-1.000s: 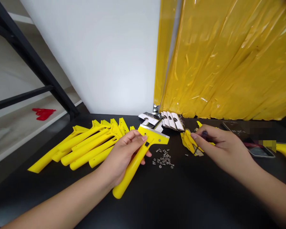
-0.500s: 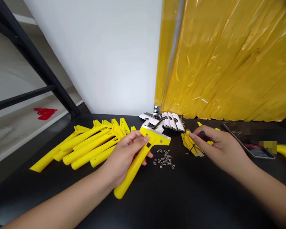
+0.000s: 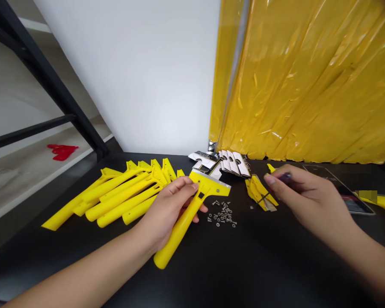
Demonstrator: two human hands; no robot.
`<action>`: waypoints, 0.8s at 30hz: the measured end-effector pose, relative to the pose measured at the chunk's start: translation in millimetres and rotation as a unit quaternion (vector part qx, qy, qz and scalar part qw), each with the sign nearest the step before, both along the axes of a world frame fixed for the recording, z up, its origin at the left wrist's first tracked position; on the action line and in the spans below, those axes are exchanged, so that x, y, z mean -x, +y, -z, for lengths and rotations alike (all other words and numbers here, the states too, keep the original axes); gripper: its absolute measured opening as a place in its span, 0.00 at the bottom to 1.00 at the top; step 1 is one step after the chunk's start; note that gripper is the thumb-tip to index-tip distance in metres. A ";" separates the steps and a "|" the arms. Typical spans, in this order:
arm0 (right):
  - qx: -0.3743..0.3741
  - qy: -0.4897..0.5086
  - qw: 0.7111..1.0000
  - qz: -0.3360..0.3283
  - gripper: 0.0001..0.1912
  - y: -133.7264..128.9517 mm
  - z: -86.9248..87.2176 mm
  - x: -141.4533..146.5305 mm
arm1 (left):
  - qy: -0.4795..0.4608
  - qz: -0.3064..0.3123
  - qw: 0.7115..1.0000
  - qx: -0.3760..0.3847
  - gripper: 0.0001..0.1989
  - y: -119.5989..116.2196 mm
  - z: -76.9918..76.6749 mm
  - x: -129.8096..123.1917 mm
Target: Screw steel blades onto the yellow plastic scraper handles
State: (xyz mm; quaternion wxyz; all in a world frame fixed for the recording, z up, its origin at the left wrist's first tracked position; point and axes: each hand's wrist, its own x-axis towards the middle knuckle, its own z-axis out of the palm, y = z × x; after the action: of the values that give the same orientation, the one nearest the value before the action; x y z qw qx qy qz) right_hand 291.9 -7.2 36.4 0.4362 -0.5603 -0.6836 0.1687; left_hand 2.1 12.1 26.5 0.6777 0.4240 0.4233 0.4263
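Head view: your right hand [image 3: 311, 196] has drawn back to the right and no longer sits over the small yellow plastic pieces [image 3: 259, 193], though it stays near them, its fingers closed around a dark-handled screwdriver [image 3: 285, 178]. Your left hand [image 3: 170, 205] is still grasping the yellow scraper [image 3: 179, 233] around its handle, with the metal-edged blade end pointing away from you, held just above the black table [image 3: 259, 261]. Beside that blade end lie the scattered screws and nuts [image 3: 223, 214], with the stacked cardboard cards [image 3: 234, 164] beyond them. The row of yellow handles [image 3: 115, 192] lies to your left, and a phone [image 3: 346, 192] lies past your right hand.
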 end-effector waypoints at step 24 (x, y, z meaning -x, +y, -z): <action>-0.012 0.282 0.957 -0.061 0.06 -40.4 1.4 33.3 | -0.066 0.286 0.932 0.212 0.09 -24.7 10.6 -11.7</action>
State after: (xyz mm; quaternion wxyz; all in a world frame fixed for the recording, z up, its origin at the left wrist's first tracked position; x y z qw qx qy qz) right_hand 258.6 -47.5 34.9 0.6069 -0.4420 -0.5676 0.3377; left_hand 13.8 -12.6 15.8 0.8715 0.3447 0.3185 0.1419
